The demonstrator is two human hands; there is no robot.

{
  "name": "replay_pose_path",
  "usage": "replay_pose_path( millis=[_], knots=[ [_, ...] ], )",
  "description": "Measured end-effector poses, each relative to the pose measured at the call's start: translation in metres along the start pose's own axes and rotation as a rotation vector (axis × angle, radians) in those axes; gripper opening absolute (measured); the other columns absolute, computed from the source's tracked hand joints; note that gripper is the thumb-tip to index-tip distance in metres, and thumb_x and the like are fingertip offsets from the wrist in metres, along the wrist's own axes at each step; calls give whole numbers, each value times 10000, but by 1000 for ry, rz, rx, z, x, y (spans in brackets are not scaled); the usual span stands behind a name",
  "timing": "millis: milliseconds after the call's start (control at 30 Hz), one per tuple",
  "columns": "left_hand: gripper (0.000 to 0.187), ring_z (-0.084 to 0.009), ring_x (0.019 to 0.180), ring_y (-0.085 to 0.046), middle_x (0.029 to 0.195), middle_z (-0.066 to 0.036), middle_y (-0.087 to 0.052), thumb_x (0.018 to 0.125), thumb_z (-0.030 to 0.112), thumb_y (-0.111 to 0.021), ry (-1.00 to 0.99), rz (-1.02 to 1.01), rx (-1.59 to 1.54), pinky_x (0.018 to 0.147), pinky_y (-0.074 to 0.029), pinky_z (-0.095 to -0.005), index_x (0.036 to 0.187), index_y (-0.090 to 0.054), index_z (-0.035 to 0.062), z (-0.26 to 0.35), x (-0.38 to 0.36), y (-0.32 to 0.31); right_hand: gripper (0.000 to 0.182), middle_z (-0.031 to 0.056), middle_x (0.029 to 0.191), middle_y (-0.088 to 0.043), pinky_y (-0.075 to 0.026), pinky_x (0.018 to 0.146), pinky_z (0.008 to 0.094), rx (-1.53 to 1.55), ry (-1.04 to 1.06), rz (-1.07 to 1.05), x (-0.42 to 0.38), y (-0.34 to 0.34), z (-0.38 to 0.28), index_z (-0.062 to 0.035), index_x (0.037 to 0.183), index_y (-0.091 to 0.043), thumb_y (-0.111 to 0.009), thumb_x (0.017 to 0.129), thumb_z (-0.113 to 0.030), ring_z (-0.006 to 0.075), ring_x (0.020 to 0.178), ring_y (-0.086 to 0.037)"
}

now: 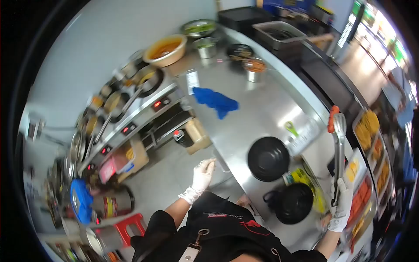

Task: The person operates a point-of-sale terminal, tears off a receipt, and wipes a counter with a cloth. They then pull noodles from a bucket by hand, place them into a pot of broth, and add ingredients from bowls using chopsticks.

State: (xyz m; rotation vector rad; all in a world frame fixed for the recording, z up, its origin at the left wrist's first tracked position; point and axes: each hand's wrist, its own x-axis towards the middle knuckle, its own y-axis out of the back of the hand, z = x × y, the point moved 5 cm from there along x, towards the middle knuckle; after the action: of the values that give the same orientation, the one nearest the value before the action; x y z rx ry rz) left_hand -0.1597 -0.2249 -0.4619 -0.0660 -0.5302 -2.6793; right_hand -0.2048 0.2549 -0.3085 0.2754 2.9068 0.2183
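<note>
The right hand [341,205], in a white glove, is closed around the lower end of a pair of metal tongs [338,153] and holds them upright over the right side of the worktop [262,105]. The tongs are long and silvery, with an orange-red tip at the top; whether that tip is a coating or a piece of food cannot be told. The left hand [203,173], also gloved in white, hangs loosely open over the floor beside the worktop's near edge, its fingers half curled and holding nothing.

Just left of the tongs a black bowl [268,158] stands empty on the steel, and a second black bowl [293,203] sits nearer the person. To the right of the tongs a row of food trays [369,131] holds yellow and orange pieces. Farther along the worktop lie a blue cloth [216,101] and a small white slip of paper [192,81] whose print is too small to read. A green-handled tool [291,129] lies beside the first bowl. The person's dark apron [227,227] carries red lettering, too blurred to read.

The middle of the worktop, between the cloth and the first bowl, is bare steel. Across the narrow floor aisle on the left runs a row of cookers [131,118] with red displays and pans on top.
</note>
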Motion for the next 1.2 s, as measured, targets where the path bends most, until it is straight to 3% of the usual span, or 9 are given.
replay_pose_path(
  millis=[167, 333, 567, 633, 700, 767, 833, 967, 1200],
  knots=[
    [143, -113, 696, -587, 831, -74, -640, 904, 45, -550, 118, 172, -30, 639, -499, -250, 1009, -637, -1, -59, 10, 115, 175, 11, 584, -520, -312, 389, 184, -92, -32, -502, 23, -236, -57, -5, 902, -590, -507, 889, -158, 52, 424, -427],
    [145, -108, 688, -581, 823, -66, -637, 908, 55, -549, 204, 367, -144, 647, -492, -246, 1001, -637, -15, -119, 38, 249, 172, -12, 542, -498, -314, 399, 206, -287, 54, -801, 13, -493, -81, -37, 830, -592, -523, 886, -183, 50, 418, -422],
    [154, -103, 705, -576, 817, -47, -614, 923, 82, -540, 259, 652, -70, 664, -493, -248, 1017, -622, -9, -214, 37, 454, 207, -23, 649, -513, -343, 448, 227, -398, 289, -1146, -35, -823, -115, -21, 1001, -606, -572, 892, -194, 39, 511, -429],
    [158, -98, 711, -572, 835, -44, -611, 927, 80, -535, 323, 734, -159, 666, -491, -240, 1028, -618, -9, -232, 29, 497, 210, 45, 657, -533, -423, 570, 304, -421, 638, -1100, -35, -909, -106, -9, 972, -602, -583, 852, -180, 116, 616, -486],
    [163, -93, 717, -568, 853, -41, -608, 931, 77, -530, 390, 810, -249, 668, -489, -232, 1040, -614, -10, -241, 19, 523, 185, 161, 721, -591, -455, 650, 375, -476, 801, -1103, -41, -983, -99, -6, 894, -582, -572, 829, -178, 282, 687, -591],
    [173, -80, 709, -545, 846, -35, -599, 944, 86, -509, 483, 890, -275, 667, -478, -219, 1053, -602, -12, -242, 9, 542, 238, 206, 799, -624, -469, 724, 459, -662, 836, -987, -42, -1042, -86, -1, 898, -579, -585, 810, -222, 397, 823, -597],
    [169, -77, 704, -539, 842, -44, -601, 947, 91, -504, 511, 916, -285, 663, -475, -217, 1030, -606, -16, -256, -4, 546, 244, 209, 831, -637, -483, 741, 467, -740, 1010, -846, -51, -1081, -81, -4, 919, -594, -572, 814, -223, 391, 831, -613],
    [175, -87, 656, -555, 801, -42, -608, 956, 119, -491, 582, 975, -310, 606, -451, -213, 994, -600, -12, -278, -35, 540, 244, 202, 893, -634, -492, 749, 450, -961, 992, -820, -38, -1152, -46, -7, 932, -582, -598, 815, -220, 371, 867, -622],
    [186, -86, 629, -555, 790, -35, -607, 957, 145, -504, 682, 948, -279, 594, -458, -219, 992, -609, -5, -293, -55, 548, 276, 261, 889, -650, -518, 753, 471, -1043, 888, -768, -38, -1180, -29, 59, 962, -587, -441, 848, -147, 396, 837, -651]
  ],
)
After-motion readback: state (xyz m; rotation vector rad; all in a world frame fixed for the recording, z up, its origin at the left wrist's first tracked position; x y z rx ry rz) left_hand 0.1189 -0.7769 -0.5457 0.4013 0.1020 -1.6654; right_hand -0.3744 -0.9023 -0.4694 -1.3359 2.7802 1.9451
